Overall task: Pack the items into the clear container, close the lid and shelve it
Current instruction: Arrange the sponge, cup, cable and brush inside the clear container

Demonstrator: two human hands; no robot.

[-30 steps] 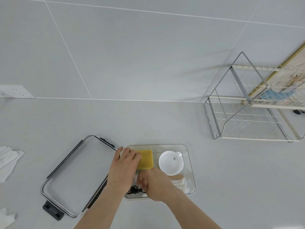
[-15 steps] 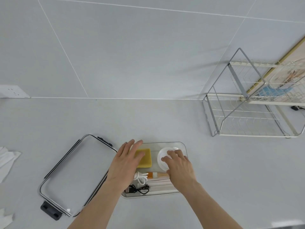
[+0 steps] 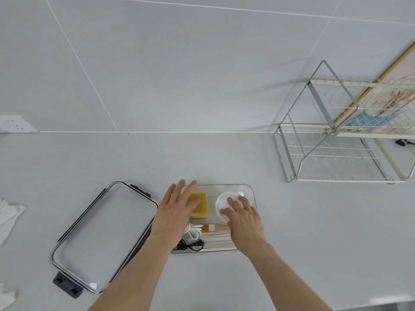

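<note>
We press the load flat: our left hand (image 3: pixel 177 209) lies open on the yellow sponge (image 3: pixel 199 204), our right hand (image 3: pixel 243 217) spread over the white funnel (image 3: pixel 221 204) — gripping nothing — in the clear container (image 3: pixel 252 194) under both palms; its lid (image 3: pixel 101 234) waits left.

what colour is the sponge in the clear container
Yellow. The sponge shows best in the head view, partly under the left hand.
</note>
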